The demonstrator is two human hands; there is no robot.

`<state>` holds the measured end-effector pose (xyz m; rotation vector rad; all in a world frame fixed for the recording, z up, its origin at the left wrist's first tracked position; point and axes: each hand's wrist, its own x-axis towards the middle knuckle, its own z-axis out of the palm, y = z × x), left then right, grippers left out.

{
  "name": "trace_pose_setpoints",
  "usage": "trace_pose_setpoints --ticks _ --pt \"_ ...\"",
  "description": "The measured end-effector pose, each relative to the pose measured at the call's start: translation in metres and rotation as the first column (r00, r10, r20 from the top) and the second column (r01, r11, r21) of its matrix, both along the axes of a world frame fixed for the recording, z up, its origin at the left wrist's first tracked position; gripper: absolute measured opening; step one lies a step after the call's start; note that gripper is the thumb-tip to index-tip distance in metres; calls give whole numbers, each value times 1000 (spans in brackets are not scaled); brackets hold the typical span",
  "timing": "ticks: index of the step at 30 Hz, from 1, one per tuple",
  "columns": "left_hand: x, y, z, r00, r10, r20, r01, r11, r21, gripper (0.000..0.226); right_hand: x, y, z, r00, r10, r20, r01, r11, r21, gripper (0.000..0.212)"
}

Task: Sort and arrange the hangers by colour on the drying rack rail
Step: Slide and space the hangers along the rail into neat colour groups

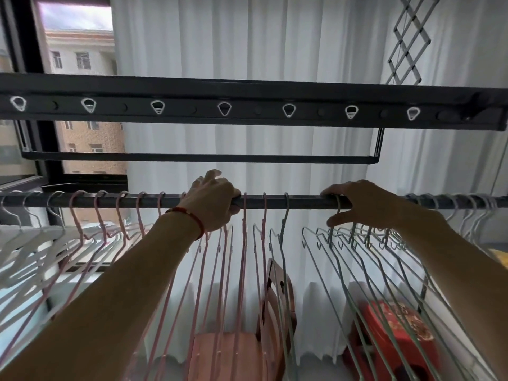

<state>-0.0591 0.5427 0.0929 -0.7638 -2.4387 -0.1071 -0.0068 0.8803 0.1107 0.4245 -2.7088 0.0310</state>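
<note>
- Head view: dark rail [297, 201] crosses mid-frame, hangers hooked along its length.
- Left hand [211, 200], centre frame, forearm up from lower left; fingers curled over rail, gripping it among the pink hangers [244, 243].
- Right hand [360, 204], right of centre; fingers draped over rail, thumb below, pinching the hook of a pale green hanger [336, 213].
- White hangers [30, 237] at far left.

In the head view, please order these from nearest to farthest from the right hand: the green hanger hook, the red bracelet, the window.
1. Green hanger hook: at the right hand's fingers, on the rail.
2. Red bracelet: on the left wrist, centre.
3. Window: far left.
</note>
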Motion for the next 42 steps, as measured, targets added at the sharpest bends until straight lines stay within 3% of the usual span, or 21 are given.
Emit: trace_pose_setpoints --ticks 3,10,23,28,32,36,42 --pt "1 1 1 1000 2 -4 -2 1000 -7 16 -4 -10 0 998 43 -38 -40 997 60 78" --pt "3 5 1 1000 -1 -29 0 1000 -32 17 -13 -37 1 997 79 2 -79 996 31 98" --pt "11 2 4 998 29 49 -28 999 -16 16 -11 -38 -1 994 107 31 -106 994 -27 109" --pt "25 14 11 990 114 88 -105 990 -93 41 10 1 5 999 38 -22 -38 999 -20 97" --pt "40 47 17 998 13 63 -10 998 -56 76 16 33 8 999 -34 4 34 999 -25 87" --pt "41 86 18 996 -48 71 53 996 -74 79 9 47 3 999 5 37 -4 1000 -28 69" --pt "30 116 17 987 -114 113 118 993 -22 74 2 50 2 997 73 17 -72 997 -30 65"
